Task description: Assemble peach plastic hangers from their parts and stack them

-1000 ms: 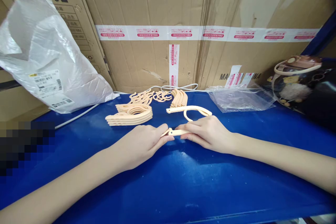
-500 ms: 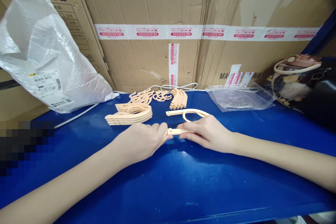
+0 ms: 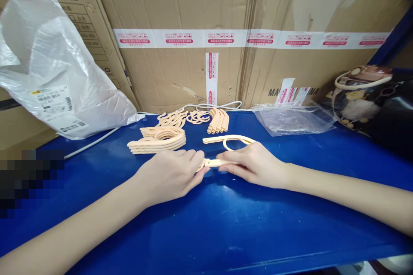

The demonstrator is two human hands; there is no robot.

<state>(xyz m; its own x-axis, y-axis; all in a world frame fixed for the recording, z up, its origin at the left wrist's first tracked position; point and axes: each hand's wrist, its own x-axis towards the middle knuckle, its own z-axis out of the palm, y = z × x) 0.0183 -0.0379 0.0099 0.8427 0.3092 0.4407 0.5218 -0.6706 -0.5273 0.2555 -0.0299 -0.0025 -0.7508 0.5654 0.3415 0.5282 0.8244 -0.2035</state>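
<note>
My left hand (image 3: 171, 175) is closed, its thumb and fingers pinching the rounded end of a cream plastic hanger piece (image 3: 213, 163). My right hand (image 3: 256, 164) grips the other side of this piece, which bridges the small gap between both hands and has a round hole near the left fingertips. Just beyond the right hand a curved hanger arm (image 3: 214, 139) with a loop extends left; the fingers partly cover it, and I cannot tell whether it joins the held piece. Past my left hand lies a neat stack of looped hanger arms (image 3: 156, 142).
Several small hanger hooks (image 3: 172, 117) and a row of curved arms (image 3: 218, 121) lie at the back. A clear plastic bag (image 3: 290, 119) is behind right, a white mailing bag (image 3: 64, 77) at left. Cardboard boxes (image 3: 180, 73) wall off the blue table (image 3: 209, 232); a white cable (image 3: 93, 142) runs behind.
Slightly more of the held piece's rounded end shows beside my left fingers. Both hands keep their grip, and the view has shifted a little.
</note>
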